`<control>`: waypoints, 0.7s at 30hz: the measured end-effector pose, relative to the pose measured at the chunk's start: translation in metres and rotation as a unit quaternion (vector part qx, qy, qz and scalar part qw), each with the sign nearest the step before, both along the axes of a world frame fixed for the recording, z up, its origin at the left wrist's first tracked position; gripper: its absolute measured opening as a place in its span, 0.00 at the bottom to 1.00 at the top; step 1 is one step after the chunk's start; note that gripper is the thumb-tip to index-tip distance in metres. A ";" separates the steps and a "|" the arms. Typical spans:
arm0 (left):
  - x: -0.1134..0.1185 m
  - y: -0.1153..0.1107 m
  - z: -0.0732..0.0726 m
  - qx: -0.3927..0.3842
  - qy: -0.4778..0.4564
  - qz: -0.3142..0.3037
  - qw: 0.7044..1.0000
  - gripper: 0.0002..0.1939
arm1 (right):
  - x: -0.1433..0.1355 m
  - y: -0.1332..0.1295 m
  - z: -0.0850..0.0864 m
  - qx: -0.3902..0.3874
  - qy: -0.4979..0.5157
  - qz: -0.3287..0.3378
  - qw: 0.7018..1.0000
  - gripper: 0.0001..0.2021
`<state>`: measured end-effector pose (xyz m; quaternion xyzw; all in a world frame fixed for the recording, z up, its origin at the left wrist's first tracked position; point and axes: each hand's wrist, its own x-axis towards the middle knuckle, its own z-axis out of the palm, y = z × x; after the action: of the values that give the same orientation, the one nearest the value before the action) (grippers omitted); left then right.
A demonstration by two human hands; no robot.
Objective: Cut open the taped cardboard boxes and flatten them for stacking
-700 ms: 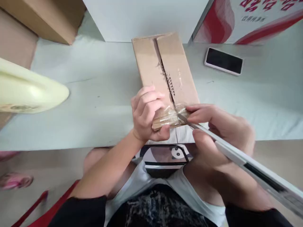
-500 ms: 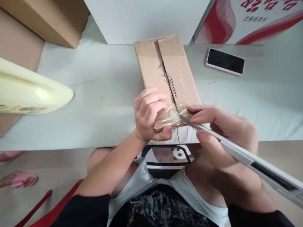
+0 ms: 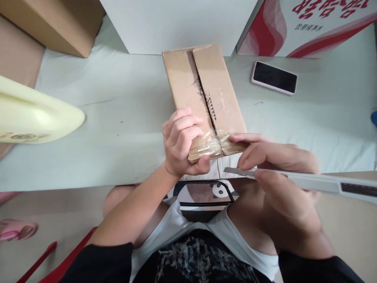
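A brown cardboard box (image 3: 225, 86) lies at the table's front edge, with a torn, partly split seam down its top face. Clear packing tape (image 3: 209, 144) covers its near end, and a slit runs through the tape along the seam. My left hand (image 3: 183, 143) grips the box's near left corner, fingers on top and thumb at the near edge. In my right hand (image 3: 277, 169) is a white utility knife (image 3: 312, 181), blade out and pointing left, just off the box's near edge. The right index fingertip touches the box's near right corner.
A phone (image 3: 274, 78) lies right of the box. Behind stand a white box (image 3: 179, 23) and a red-and-white printed carton (image 3: 279, 31). On the left are a pale yellow rounded object (image 3: 44, 114) and a larger cardboard box (image 3: 61, 25). A pink shoe (image 3: 19, 230) shows at lower left.
The knife blade has come out of the taped seam and dropped below the box's near edge, now lying closer to horizontal. My left hand keeps its grip on the box.
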<state>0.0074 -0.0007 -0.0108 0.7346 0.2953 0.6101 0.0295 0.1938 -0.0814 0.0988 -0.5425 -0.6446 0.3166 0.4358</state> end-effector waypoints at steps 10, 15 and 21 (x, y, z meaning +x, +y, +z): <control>-0.008 -0.002 -0.001 -0.005 0.039 -0.009 0.999 0.27 | 0.011 0.000 -0.008 -0.008 0.078 0.033 0.996 0.04; -0.006 -0.005 0.001 -0.055 0.002 -0.045 0.997 0.29 | 0.008 0.001 -0.008 0.014 0.115 0.047 0.992 0.04; -0.003 -0.011 -0.004 -0.093 -0.080 -0.064 0.990 0.35 | 0.005 0.002 -0.004 0.037 0.105 0.103 0.989 0.02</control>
<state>0.0046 -0.0117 -0.0147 0.6953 0.2996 0.6335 0.1599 0.1984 -0.0799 0.0943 -0.4211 -0.6590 0.3908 0.4856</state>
